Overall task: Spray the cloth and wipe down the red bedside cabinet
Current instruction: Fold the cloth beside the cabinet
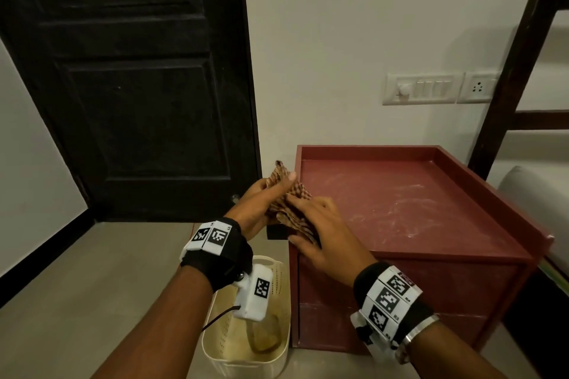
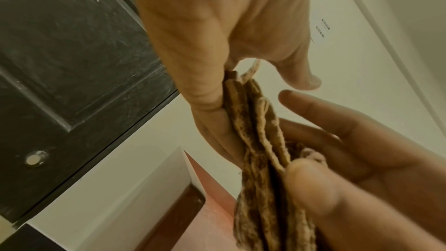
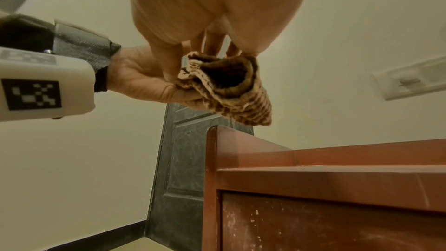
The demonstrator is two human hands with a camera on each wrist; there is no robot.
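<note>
A brown checked cloth [image 1: 297, 189] is bunched between both hands above the front left corner of the red bedside cabinet [image 1: 400, 194]. My left hand [image 1: 261, 200] cradles it from the left with the thumb laid over it. From the right, my right hand [image 1: 320, 224] grips the cloth. In the left wrist view the folded cloth [image 2: 255, 140] hangs between the left hand [image 2: 217, 45] and the right hand [image 2: 362, 150]. The right wrist view shows the cloth [image 3: 229, 87] pinched just above the cabinet's raised rim [image 3: 337, 178]. White streaks mark the cabinet top.
A cream perforated basket [image 1: 277, 360] stands on the floor against the cabinet's left side, with an object inside. A black door [image 1: 138, 86] is behind on the left. A switch panel [image 1: 421, 89] is on the wall, and a dark wooden frame [image 1: 508, 86] rises at right.
</note>
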